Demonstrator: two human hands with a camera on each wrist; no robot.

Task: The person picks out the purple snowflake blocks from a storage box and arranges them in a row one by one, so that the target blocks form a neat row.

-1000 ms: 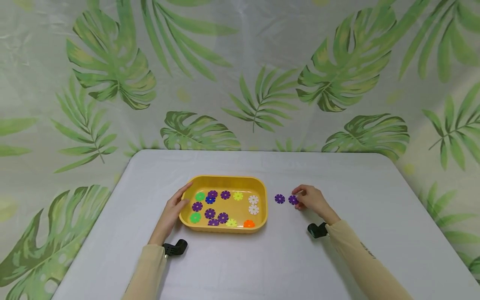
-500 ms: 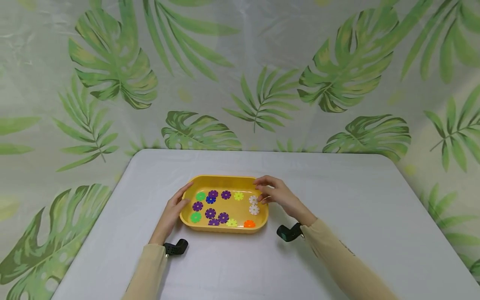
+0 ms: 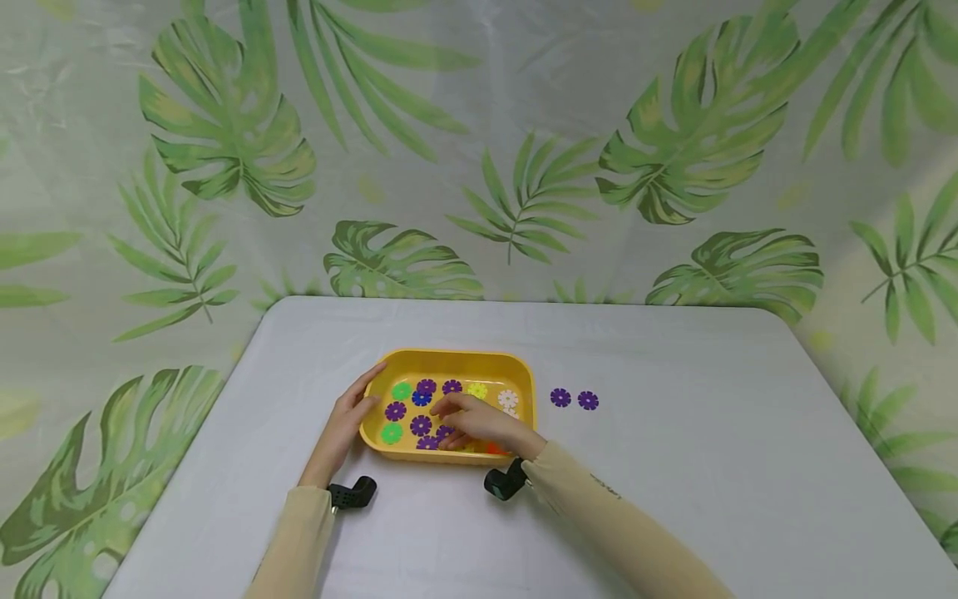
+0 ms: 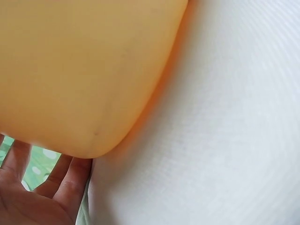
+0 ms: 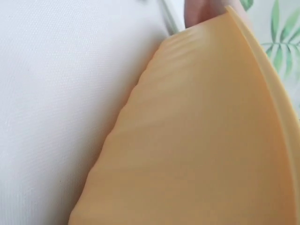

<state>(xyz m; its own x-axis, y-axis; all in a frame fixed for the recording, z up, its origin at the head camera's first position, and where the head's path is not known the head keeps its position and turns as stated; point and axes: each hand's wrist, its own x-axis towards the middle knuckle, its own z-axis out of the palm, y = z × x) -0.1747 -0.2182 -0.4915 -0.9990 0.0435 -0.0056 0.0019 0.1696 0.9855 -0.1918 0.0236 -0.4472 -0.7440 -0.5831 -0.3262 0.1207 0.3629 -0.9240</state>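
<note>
Beside right hand (image 3: 485,421), purple discs (image 3: 421,425), in tray (image 3: 441,457)

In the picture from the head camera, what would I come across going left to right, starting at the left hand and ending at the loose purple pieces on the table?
Left hand → farther green piece → blue piece → right hand → first loose purple piece → second loose purple piece.

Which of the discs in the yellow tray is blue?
The blue disc sits toward the far left of the tray, appearing to overlap a purple disc just behind it. No other disc showing is blue.
</note>
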